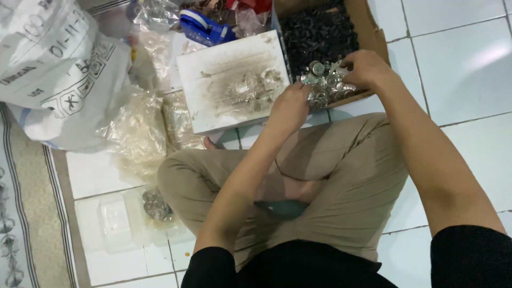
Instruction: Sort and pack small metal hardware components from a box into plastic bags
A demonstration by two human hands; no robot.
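Note:
I sit cross-legged on a white tiled floor. My left hand (289, 108) rests at the near edge of a cardboard box (368, 26), fingers curled toward a pile of small silver metal pieces (325, 88). My right hand (365, 68) reaches into the same box and pinches a small silvery metal piece (336, 66) above the pile. Behind the silver pieces the box holds a heap of small black parts (319, 33). Whether my left hand holds anything is hidden by its fingers.
A stained white board (232, 80) lies left of the box. A blue tape dispenser (204, 26) sits behind it. Clear plastic bags (136, 130) and a big white sack (53, 69) fill the left. A clear plastic container (114, 221) sits by my knee.

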